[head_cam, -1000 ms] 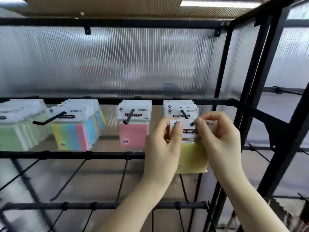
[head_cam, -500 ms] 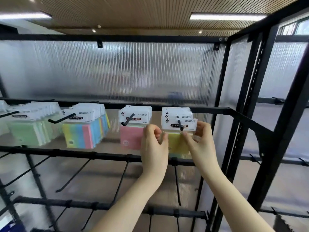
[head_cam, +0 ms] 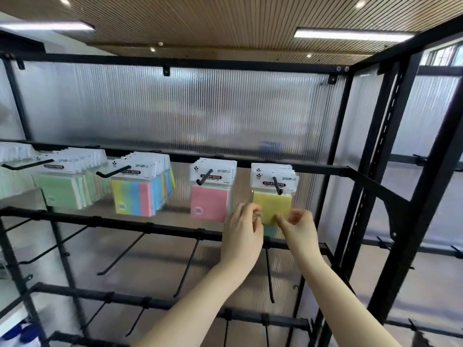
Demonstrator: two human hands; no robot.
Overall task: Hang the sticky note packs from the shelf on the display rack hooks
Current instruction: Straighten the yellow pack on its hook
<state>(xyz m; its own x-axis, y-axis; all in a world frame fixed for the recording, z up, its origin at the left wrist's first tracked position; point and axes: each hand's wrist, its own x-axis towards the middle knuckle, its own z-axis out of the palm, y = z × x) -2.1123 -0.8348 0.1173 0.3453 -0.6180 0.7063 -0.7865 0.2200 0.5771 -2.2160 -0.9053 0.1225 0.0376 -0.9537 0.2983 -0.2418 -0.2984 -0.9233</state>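
- The rack (head_cam: 390,146) is a black metal frame with ribbed translucent panels behind it.
- Along its upper rail, packs hang on black hooks in groups.
- Far right: the yellow packs (head_cam: 271,204) hang on the right hook (head_cam: 277,184), white header cards stacked one behind another (the front card reads "STICKY NOTE").
- Just left of them, the pink packs (head_cam: 209,205) hang on their own hook (head_cam: 205,177).
- Further left, the striped packs (head_cam: 132,199) show yellow, blue and pink bands.
- Next come the green packs (head_cam: 60,191), and a further group at the left edge is cut off by the frame.
- The left hand (head_cam: 244,231) is raised at the lower left corner of the front yellow pack, fingers curled, fingertips at the pack's edge; whether they pinch it or only touch is not clear.
- The right hand (head_cam: 298,226) is at the lower right corner of the same pack, thumb and forefinger drawn together on its bottom edge, the other fingers loosely bent (the grip looks light, and blur hides the contact).
- Both hands sit just above the middle rail (head_cam: 125,225), and both forearms reach up from the bottom of the view.
- Bare hooks (head_cam: 189,266) stick out from the middle rail below the packs, and more from the lower rail (head_cam: 150,303).
- Overhead is a slatted wooden ceiling (head_cam: 225,18) with strip lights (head_cam: 350,35).
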